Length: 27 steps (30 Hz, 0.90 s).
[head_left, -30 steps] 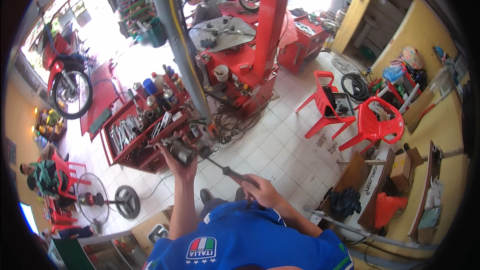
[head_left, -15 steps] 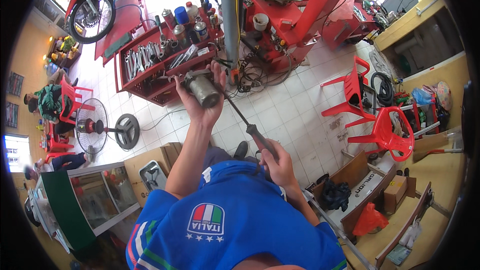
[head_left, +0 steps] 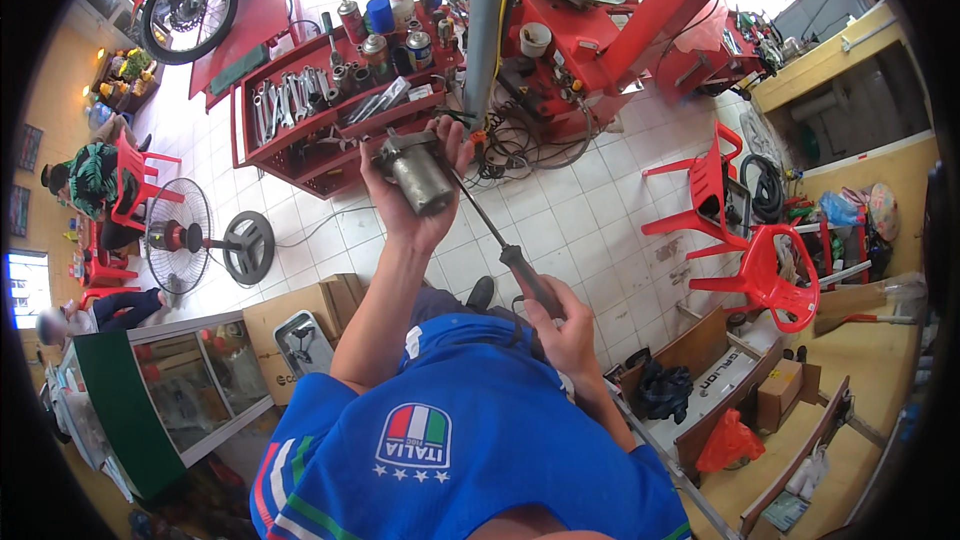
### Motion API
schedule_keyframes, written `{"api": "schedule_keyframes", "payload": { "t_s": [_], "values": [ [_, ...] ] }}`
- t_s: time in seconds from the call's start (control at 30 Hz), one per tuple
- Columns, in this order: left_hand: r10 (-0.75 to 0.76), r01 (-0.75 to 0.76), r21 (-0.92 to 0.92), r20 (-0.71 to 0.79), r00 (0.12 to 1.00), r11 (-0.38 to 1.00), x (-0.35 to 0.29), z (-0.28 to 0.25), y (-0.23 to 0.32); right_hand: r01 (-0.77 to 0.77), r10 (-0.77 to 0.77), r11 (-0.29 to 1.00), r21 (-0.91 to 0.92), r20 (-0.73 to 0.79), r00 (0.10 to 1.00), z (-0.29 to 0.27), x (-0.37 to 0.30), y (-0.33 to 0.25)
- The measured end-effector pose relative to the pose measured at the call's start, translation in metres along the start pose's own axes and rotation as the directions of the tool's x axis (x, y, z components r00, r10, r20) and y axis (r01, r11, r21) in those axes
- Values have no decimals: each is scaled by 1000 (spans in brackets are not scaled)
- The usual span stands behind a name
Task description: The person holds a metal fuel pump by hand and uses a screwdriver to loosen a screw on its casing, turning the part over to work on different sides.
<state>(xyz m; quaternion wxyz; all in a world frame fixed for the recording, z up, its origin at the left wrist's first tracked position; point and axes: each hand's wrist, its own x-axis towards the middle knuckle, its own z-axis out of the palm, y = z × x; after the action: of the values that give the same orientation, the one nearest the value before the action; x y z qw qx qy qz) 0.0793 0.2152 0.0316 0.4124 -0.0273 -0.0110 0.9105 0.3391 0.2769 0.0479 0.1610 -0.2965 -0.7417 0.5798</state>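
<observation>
My left hand (head_left: pixel 412 223) is closed around a starter motor (head_left: pixel 424 183), a dull grey metal cylinder with a wider bracketed end pointing away from me. Its fingers curl up along both sides of the metal body. In my right hand (head_left: pixel 566 332) is a long screwdriver (head_left: pixel 527 275) with a dark handle, the thumb lying along the grip. The screwdriver's thin shaft slants up and left to the motor's right side. Its tip is hidden behind the motor and my left fingers, so I cannot tell whether it touches.
Ahead stands a red tool cart (head_left: pixel 300 152) with spanners, sockets and spray cans. A grey post (head_left: pixel 484 40) rises beside it, cables at its foot. Red plastic chairs (head_left: pixel 765 285) stand right; a fan (head_left: pixel 180 236) and glass cabinet (head_left: pixel 190 390) are left. Open wooden boxes (head_left: pixel 690 340) lie lower right.
The motor has turned slightly in my left hand and shows more of its side. My right hand and the screwdriver have shifted slightly to the right. The whole view has also shifted a little.
</observation>
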Motion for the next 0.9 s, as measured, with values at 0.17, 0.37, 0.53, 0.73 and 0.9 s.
{"api": "schedule_keyframes", "payload": {
  "t_s": [0.17,0.37,0.53,0.73,0.9],
  "values": [
    [8,-9,-42,-32,999,999,-1,1,24,69,-70,996,-59,-13,997,21,8,-16],
    [17,-22,-110,-51,999,994,-6,-4,60,69,-65,988,-140,27,998,49,17,-41],
    [41,-48,-126,-54,998,991,-10,-5,88,91,-86,974,-210,34,996,74,23,-52],
    [74,-78,-88,-44,996,993,-19,-7,108,93,-83,947,-308,45,996,92,20,-65],
    [113,-113,26,-15,993,993,-30,-6,120,114,-123,960,-255,-20,992,108,17,-61]
  ]
}}
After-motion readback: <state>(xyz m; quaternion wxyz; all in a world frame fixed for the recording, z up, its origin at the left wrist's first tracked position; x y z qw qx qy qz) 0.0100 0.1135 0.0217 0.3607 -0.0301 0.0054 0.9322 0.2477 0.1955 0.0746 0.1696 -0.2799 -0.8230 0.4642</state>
